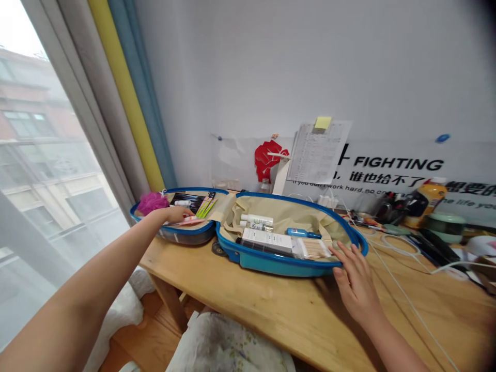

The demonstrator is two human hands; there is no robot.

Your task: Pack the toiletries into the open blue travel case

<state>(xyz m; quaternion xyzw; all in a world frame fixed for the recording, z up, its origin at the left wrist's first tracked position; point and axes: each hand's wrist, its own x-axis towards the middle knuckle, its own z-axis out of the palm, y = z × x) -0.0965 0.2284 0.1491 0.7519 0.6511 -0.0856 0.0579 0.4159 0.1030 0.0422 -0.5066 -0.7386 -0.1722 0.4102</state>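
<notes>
My left hand [175, 214] reaches into the left shell of an open blue hard-shell suitcase [289, 267], its fingers narrow and close together. I cannot tell whether it grips the flat pink-and-white packet [192, 221] at its fingertips. The packet lies just ahead of the fingers, to their right, its long axis running roughly across the shell, near lime-green tweezers [206, 207] and a pink bath pouf [149, 203]. My left hand is the nearer; my right hand [356, 281] is well apart, spread wide and empty, fingertips at the suitcase's rim. The right shell holds white tubes [256, 219] and a white box [267, 240]. The wall banner [399, 164] reads "FIGHTING".
</notes>
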